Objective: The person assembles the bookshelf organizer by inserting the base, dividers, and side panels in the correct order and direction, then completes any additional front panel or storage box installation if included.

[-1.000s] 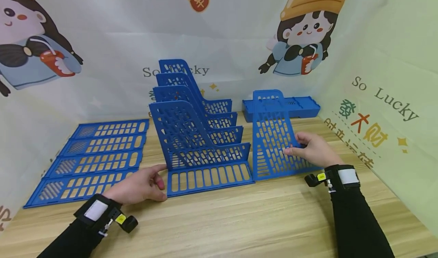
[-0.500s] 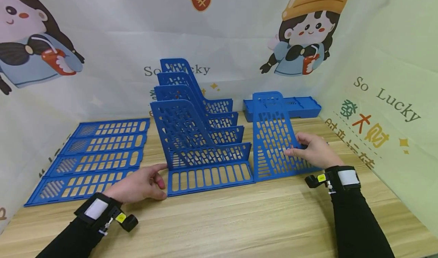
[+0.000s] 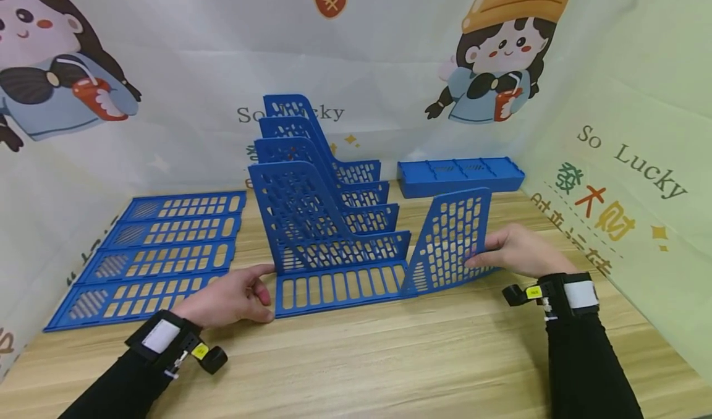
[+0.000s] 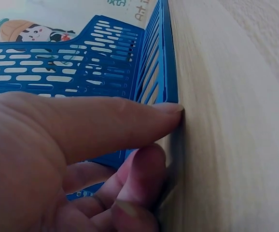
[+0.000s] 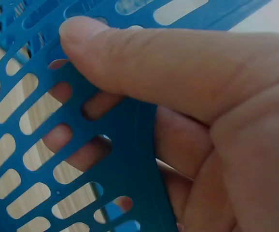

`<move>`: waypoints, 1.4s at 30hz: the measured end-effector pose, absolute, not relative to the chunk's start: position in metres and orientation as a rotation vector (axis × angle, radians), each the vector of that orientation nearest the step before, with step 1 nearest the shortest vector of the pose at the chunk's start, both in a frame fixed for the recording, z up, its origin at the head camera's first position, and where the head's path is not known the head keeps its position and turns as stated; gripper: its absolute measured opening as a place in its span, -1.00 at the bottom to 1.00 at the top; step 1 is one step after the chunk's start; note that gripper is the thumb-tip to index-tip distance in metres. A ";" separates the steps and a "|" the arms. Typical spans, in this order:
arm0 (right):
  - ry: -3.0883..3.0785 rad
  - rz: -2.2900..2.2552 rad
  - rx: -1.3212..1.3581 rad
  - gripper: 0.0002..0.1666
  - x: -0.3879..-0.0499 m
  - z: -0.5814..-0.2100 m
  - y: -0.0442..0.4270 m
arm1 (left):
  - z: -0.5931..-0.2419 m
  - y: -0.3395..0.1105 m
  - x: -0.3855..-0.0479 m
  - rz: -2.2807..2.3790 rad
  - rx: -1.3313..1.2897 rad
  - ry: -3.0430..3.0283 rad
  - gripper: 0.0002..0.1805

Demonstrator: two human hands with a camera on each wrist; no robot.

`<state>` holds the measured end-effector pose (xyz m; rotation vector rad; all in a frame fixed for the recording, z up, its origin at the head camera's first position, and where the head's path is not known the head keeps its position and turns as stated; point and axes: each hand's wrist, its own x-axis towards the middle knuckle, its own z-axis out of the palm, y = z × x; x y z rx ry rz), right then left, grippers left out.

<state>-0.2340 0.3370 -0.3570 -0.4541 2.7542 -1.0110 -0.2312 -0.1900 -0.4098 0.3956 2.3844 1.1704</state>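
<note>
A blue plastic file rack (image 3: pixel 328 246), partly put together, stands mid-table with several upright perforated dividers. Its front compartment shows a flat slotted base. At the base's left end rests my left hand (image 3: pixel 230 298), the straight thumb touching the front corner and the index finger reaching toward the rear; other fingers are bent. My right hand (image 3: pixel 517 252) pinches a blue perforated panel (image 3: pixel 453 240), thumb on the near face, fingers behind, visible through the slots in the right wrist view. This panel is tilted, its narrow lower left corner meeting the right end of the base.
Several flat blue slatted panels (image 3: pixel 178 237) lie side by side on the left of the wooden table (image 3: pixel 356 363). A long blue box-like piece (image 3: pixel 461 175) lies at the back right. Printed cloth (image 3: pixel 389 48) hangs behind and around the table.
My right hand has turned and tipped the perforated panel, so its top, formerly raised in front of the box-like piece, is now lower and swung right. My left hand stays at the base.
</note>
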 end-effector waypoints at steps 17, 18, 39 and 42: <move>2.762 -0.859 -0.684 -0.52 -0.224 -0.357 0.265 | -0.410 -0.193 -0.232 1.135 0.376 2.444 0.03; 2.750 -0.833 -0.644 -0.42 -0.224 -0.356 0.278 | -0.410 -0.192 -0.231 1.127 0.368 2.461 -0.06; 2.658 -0.859 -0.424 -0.83 -0.232 -0.370 0.327 | -0.406 -0.177 -0.221 0.904 0.305 2.407 -0.53; 2.702 -0.823 -0.440 -0.80 -0.232 -0.371 0.324 | -0.406 -0.175 -0.221 0.900 0.314 2.407 -0.52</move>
